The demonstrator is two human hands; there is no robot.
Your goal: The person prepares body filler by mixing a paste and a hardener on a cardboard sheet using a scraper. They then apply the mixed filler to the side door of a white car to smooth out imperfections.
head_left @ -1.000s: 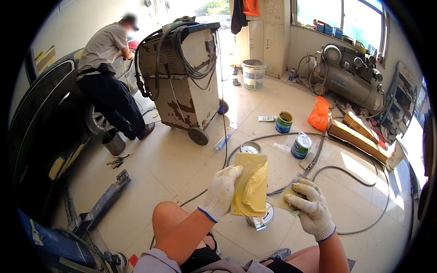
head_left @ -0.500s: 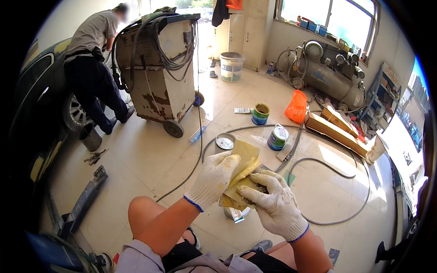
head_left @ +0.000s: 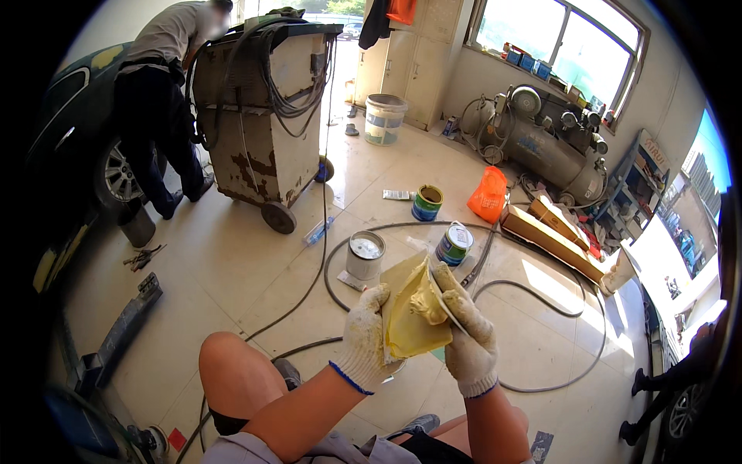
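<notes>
Beige floor tiles running under looping black hose; rust-patched wheeled cabinet, air compressor standing beyond; open metal can standing ahead; putty-smeared board hanging mid-air, left hand clasping its edge, right hand pinching spreader, fingers together.

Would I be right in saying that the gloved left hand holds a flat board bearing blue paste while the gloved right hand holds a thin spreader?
Not quite: the paste is yellow, not blue, as the head view shows. The gloved left hand does hold the flat board, and the gloved right hand the thin spreader.
</notes>
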